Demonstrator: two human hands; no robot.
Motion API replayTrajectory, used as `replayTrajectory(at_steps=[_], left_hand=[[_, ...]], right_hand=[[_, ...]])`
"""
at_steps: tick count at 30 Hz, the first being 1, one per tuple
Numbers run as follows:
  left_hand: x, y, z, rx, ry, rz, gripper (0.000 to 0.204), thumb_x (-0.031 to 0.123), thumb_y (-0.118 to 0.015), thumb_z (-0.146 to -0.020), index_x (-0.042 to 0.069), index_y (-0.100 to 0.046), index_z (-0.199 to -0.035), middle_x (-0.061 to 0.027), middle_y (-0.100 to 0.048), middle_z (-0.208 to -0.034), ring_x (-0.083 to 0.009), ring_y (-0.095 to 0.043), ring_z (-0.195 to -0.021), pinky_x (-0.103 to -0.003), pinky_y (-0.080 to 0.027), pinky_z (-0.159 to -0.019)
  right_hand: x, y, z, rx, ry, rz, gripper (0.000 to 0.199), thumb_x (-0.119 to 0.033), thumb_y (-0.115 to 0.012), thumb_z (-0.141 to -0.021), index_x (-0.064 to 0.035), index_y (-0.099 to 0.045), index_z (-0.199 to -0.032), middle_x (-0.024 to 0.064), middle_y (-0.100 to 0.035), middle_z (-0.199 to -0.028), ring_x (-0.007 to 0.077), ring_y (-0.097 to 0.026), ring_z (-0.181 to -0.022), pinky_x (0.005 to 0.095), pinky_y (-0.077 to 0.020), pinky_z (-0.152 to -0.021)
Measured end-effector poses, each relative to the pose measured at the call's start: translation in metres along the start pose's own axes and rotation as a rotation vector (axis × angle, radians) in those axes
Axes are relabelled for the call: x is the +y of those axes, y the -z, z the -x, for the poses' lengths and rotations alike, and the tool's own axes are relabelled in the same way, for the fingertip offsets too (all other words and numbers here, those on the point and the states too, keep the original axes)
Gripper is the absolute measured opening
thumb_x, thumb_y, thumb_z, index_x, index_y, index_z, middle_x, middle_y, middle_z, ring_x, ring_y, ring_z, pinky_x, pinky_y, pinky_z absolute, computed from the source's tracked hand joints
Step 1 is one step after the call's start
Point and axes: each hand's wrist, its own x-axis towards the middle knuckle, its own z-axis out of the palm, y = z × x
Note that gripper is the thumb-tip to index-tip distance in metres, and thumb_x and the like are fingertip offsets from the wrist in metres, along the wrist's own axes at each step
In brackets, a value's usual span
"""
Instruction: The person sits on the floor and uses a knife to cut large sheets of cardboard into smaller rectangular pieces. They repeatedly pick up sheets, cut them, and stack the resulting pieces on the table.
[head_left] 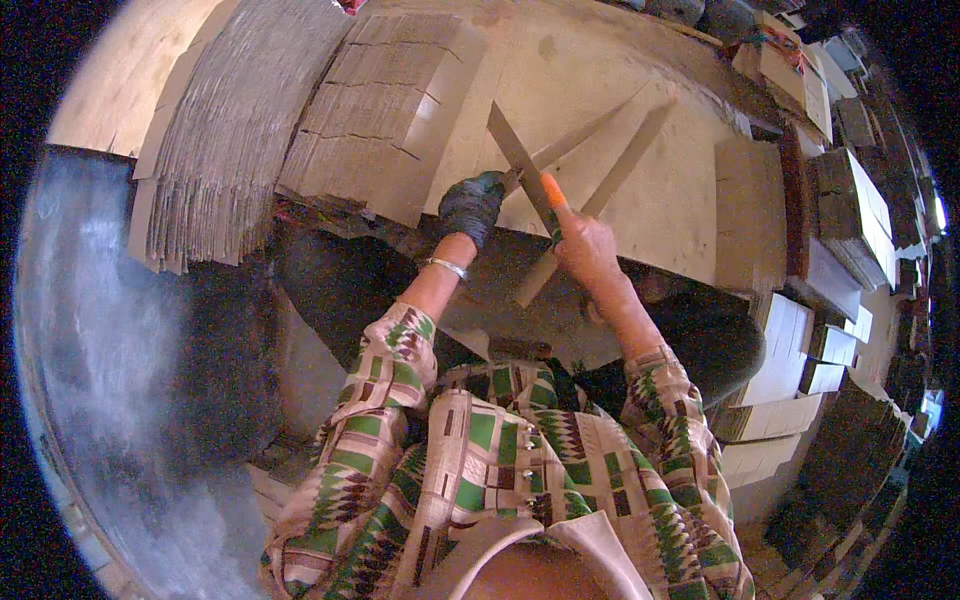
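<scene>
My left hand, in a dark glove, presses down on the near ends of thin cardboard strips that fan out across a large tan board on the worktable. My right hand is bare and grips a cutter with an orange handle. A long grey straight blade or ruler runs up and left from that hand, crossing the strips. A wider cardboard strip lies diagonally under my right hand and sticks out over the table's near edge. A metal bangle sits on my left wrist.
A tall fanned stack of flattened cardboard sheets stands at the left, with a slotted stack beside it. Piles of white and brown boxes crowd the right side. Grey floor lies at the left.
</scene>
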Motion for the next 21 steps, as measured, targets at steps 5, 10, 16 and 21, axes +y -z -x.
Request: replayTrajectory(at_steps=[5,10,16,21], left_hand=[[0.004,-0.009,0.002,-0.014,0.047,0.065,0.038,0.049,-0.052,-0.096,0.021,-0.072,-0.112,-0.015,-0.071,-0.104,-0.0375,-0.068,-0.095,-0.048,-0.053,-0.08],[-0.016,-0.016,-0.002,0.034,-0.039,-0.029,0.046,0.061,-0.051,-0.094,0.024,-0.07,-0.116,-0.0099,-0.073,-0.107,-0.0333,-0.069,-0.098,-0.042,-0.054,-0.08],[-0.002,-0.02,-0.005,-0.106,0.06,-0.081,0.05,0.063,-0.051,-0.094,0.024,-0.068,-0.121,-0.0103,-0.071,-0.115,-0.0343,-0.069,-0.1,-0.044,-0.054,-0.085],[-0.001,-0.018,0.002,0.18,-0.05,0.011,0.063,0.061,-0.06,-0.089,0.01,-0.064,-0.127,-0.0166,-0.065,-0.128,-0.0392,-0.063,-0.112,-0.044,-0.051,-0.094]], right_hand=[[0.002,-0.024,-0.004,0.034,0.007,0.02,0.09,-0.006,-0.062,-0.081,-0.0284,-0.022,-0.158,0.0166,-0.072,-0.081,0.0373,-0.07,-0.069,0.0505,-0.0543,-0.058],[-0.014,-0.005,-0.008,-0.024,-0.036,0.003,0.088,-0.008,-0.061,-0.083,-0.0271,-0.019,-0.158,0.0176,-0.072,-0.083,0.0382,-0.07,-0.074,0.0518,-0.0549,-0.063],[-0.004,-0.03,-0.006,-0.161,-0.121,0.074,0.092,-0.005,-0.063,-0.078,-0.0258,-0.022,-0.158,0.017,-0.071,-0.089,0.0385,-0.07,-0.081,0.0507,-0.0554,-0.07],[-0.01,0.018,-0.002,-0.128,-0.159,-0.062,0.086,-0.002,-0.064,-0.077,-0.02,-0.032,-0.155,0.0212,-0.068,-0.108,0.0396,-0.067,-0.097,0.0487,-0.0539,-0.081]])
